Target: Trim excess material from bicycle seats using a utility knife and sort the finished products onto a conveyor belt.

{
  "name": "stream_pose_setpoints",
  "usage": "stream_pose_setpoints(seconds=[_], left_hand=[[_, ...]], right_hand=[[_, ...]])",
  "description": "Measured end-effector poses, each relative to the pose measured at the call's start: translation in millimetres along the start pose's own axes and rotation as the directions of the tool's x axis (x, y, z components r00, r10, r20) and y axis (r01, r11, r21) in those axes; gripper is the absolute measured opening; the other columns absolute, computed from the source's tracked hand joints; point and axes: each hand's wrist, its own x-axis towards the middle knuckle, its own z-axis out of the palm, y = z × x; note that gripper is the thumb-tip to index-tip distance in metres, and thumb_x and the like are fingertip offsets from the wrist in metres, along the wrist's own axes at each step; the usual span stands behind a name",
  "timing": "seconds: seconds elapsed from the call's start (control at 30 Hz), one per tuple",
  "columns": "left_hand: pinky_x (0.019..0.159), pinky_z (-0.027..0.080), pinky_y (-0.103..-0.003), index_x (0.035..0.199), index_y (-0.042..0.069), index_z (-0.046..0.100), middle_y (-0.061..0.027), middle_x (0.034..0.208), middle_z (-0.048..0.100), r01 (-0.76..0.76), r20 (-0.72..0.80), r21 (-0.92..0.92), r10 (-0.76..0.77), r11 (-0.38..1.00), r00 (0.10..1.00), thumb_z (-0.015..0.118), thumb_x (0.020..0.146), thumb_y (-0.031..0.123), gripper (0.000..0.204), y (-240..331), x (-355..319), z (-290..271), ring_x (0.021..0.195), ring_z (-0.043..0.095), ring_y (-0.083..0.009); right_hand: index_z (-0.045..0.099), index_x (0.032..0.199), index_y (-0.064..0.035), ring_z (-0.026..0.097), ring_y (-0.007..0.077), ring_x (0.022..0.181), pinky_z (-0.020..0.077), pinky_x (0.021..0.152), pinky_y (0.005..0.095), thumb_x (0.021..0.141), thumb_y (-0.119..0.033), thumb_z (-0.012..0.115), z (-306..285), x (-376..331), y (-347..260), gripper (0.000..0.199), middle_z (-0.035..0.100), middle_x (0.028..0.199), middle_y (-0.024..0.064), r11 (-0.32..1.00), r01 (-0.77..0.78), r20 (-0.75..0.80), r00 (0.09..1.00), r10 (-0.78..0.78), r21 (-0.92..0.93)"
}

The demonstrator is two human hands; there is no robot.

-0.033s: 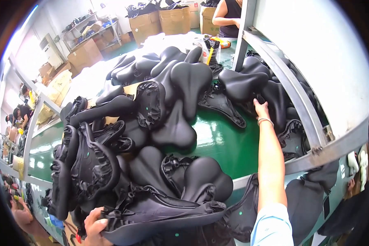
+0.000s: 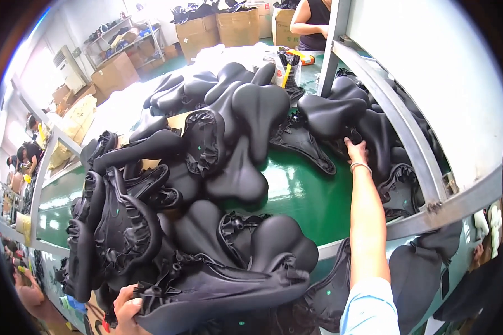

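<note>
Several black padded saddles are heaped on a green belt. My right hand, a bracelet on its wrist, reaches far forward. Its fingers close on the underside edge of a black saddle at the right of the pile. At the lower left, my left hand grips the ruffled rim of a black saddle cover. That cover lies nearest me, at the belt's front edge. More saddles and covers are stacked between the two hands, some upside down.
A grey metal frame rail runs along the right side, with more saddles behind it. A clear cup of tools stands at the far end. Cardboard boxes and a person in a black top are beyond. Other people work at the left.
</note>
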Motion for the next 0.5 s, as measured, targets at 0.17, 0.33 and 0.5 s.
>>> stream_pose_setpoints(seconds=[0.17,0.33,0.5], left_hand=[[0.087,0.045,-0.038,0.136,0.003,0.027,-0.012,0.117,0.047,0.519,-0.252,-0.171,-0.546,0.838,0.799,0.077,0.062,0.019,0.091,23,-4,-7,0.1,0.054,-0.0253],[0.056,0.05,-0.025,0.134,0.005,0.037,-0.0045,0.104,0.059,0.162,-0.425,-0.752,-0.658,0.639,0.621,0.058,0.091,0.03,0.053,32,52,-42,0.072,0.06,-0.0159],[0.058,0.05,-0.025,0.121,0.008,0.053,-0.003,0.105,0.062,0.081,-0.518,-0.818,-0.79,0.57,0.327,0.063,0.089,0.031,0.041,-11,42,-155,0.074,0.062,-0.0141]], right_hand=[[0.052,0.107,-0.0054,0.058,0.0222,0.087,0.0546,0.066,0.0383,0.075,-0.028,0.067,0,-96,8,0.042,0.056,0.103,0.0106,0.9,-0.178,0.337,0.941,0.037,0.398],[0.057,0.092,-0.0003,0.058,0.0206,0.064,0.0547,0.054,0.0343,0.076,-0.017,0.064,-27,-71,26,0.025,0.059,0.081,0.0091,0.87,-0.117,0.209,0.978,0.016,0.478],[0.061,0.074,0.0016,0.057,0.0204,0.049,0.0505,0.043,0.0297,0.068,-0.018,0.063,0,-138,-40,0.021,0.06,0.065,0.0128,0.767,-0.3,0.416,0.908,0.047,0.568]])
